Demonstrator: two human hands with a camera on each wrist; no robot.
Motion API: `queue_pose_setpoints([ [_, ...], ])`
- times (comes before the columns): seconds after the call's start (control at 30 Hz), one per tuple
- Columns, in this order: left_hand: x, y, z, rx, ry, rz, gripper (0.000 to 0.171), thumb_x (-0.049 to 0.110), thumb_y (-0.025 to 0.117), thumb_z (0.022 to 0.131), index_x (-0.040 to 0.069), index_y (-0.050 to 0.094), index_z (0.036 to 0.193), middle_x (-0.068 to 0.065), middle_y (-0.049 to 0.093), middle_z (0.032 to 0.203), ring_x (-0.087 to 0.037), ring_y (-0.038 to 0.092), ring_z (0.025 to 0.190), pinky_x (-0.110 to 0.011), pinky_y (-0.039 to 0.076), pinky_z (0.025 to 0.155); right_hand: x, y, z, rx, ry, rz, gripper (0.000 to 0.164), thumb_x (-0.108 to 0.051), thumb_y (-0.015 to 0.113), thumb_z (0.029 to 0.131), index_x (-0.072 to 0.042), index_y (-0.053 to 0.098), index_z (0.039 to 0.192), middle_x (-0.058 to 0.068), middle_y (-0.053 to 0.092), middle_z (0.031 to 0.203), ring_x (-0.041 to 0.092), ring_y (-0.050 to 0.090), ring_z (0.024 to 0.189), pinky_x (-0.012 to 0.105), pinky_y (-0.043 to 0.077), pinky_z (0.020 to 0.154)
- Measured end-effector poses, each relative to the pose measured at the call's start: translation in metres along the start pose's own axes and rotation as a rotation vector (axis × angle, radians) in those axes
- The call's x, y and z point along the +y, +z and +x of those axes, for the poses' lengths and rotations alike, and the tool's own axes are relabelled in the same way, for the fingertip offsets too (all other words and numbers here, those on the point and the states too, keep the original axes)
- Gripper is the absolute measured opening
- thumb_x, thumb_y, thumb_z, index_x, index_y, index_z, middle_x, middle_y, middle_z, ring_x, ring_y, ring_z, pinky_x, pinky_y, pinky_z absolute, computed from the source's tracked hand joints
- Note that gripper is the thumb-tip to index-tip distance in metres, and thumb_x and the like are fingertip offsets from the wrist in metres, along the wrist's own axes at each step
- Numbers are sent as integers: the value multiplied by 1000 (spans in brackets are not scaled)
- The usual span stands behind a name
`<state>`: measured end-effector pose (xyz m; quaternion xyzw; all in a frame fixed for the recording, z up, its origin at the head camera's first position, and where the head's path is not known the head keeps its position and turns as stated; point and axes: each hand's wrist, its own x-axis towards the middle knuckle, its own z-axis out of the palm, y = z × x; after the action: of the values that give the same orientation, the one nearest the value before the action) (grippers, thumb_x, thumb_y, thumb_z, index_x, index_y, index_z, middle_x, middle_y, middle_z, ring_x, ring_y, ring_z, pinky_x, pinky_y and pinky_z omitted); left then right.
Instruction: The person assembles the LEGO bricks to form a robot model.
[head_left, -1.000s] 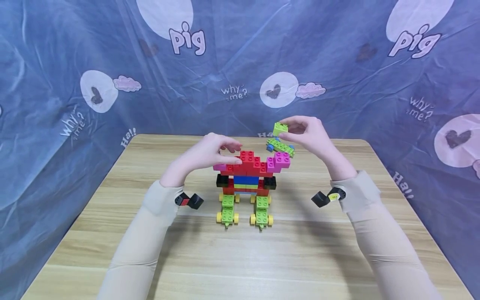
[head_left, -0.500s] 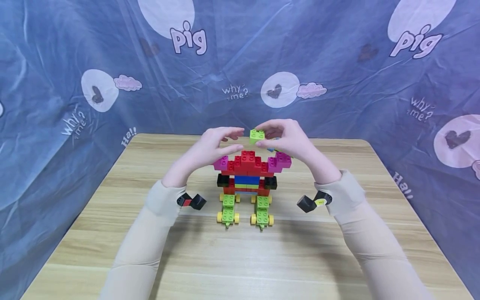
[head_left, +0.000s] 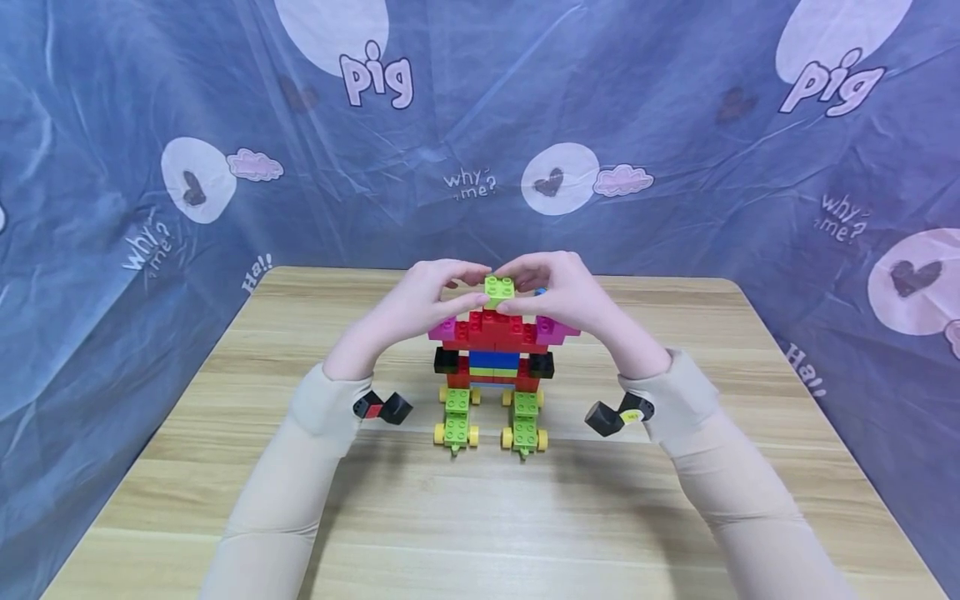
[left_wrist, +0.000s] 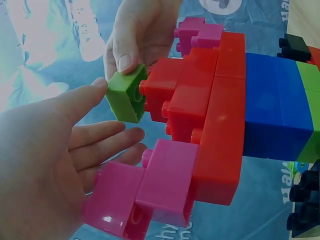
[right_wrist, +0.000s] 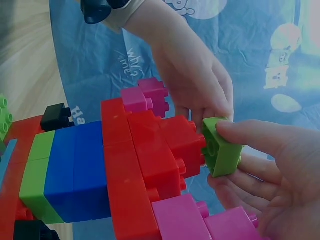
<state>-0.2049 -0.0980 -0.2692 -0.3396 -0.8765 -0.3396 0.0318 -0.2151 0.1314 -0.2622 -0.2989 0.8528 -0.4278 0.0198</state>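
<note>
My right hand (head_left: 558, 287) pinches a light green brick (head_left: 498, 290) between thumb and fingers, just over the top red brick (left_wrist: 164, 82) of a built toy figure. In the right wrist view the brick sits slightly tilted against that brick's studs; whether it is pressed down I cannot tell. At the brick's other side is my left hand (head_left: 431, 296), its thumb tip at the brick's edge and its fingers fairly straight. Below the stepped red bricks come blue bricks (head_left: 493, 361), with pink bricks (left_wrist: 167, 180) as side arms.
The figure stands on green wheeled bases (head_left: 457, 417) with yellow wheels, on a wooden table (head_left: 480, 517). Black bricks (head_left: 446, 361) stick out at its sides. A blue bit (head_left: 540, 292) of another piece peeks out behind my right hand. A blue printed cloth (head_left: 480, 125) hangs behind.
My right hand has carried the green brick left and down, from above the back right of the table onto the figure's top. The left hand has stayed nearly in place, now meeting the brick.
</note>
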Motion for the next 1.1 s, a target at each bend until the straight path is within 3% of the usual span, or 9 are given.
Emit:
queue_pose_setpoints([
  [0.3, -2, 3, -3, -9, 26, -18, 39, 23, 65, 93, 7, 62, 128, -8, 67, 121, -20, 61, 110, -40, 49, 97, 1, 4, -3, -17, -7, -6, 40, -18, 81, 77, -6, 70, 114, 10, 72, 103, 22, 69, 92, 38, 57, 85],
  [0.77, -2, 5, -5, -17, 7, -15, 37, 23, 66, 92, 7, 63, 126, -9, 67, 120, -21, 61, 109, -40, 52, 92, 2, 2, -6, -38, -63, -18, 37, -18, 78, 81, -4, 69, 115, 11, 72, 105, 20, 70, 91, 36, 56, 85],
  [1.1, -2, 4, -5, -33, -10, 0, 37, 24, 66, 92, 8, 64, 126, -8, 67, 120, -20, 61, 108, -39, 52, 91, 6, -1, -8, -40, -36, -38, 36, -17, 77, 82, -2, 69, 114, 13, 73, 102, 23, 70, 91, 39, 56, 85],
])
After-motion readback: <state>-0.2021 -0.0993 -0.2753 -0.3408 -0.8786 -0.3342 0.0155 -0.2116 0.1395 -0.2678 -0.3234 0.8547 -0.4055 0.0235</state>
